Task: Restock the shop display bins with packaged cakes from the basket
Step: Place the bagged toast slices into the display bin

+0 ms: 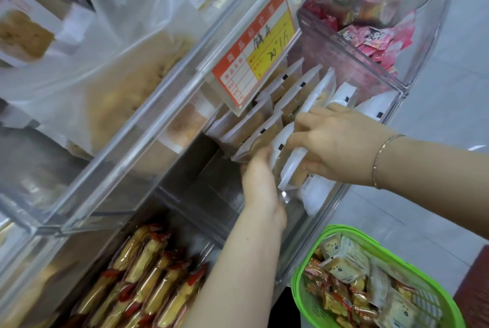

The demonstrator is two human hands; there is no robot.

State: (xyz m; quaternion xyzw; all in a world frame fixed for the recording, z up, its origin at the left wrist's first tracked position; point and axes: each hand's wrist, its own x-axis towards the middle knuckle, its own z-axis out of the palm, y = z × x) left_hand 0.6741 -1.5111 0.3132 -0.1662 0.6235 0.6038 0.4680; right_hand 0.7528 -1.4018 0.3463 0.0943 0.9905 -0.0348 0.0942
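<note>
- Wrapped yellow-and-red snacks [148, 277] fill the bin at 7 o'clock.
- Left hand [260, 185], fingers straight, presses against upright packaged cakes [267, 126] in the clear display bin [341, 190].
- Right hand [336, 145] pinches 1 white cake packet [292, 166], at 3 o'clock of the left.
- Green basket [447, 298] with more packets sits at 5 o'clock.

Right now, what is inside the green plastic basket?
The green plastic basket holds white-wrapped cake packets on top and red-and-gold wrapped snacks beside and beneath them. Whatever lies deeper is covered, and the basket's far end is out of frame.
</note>
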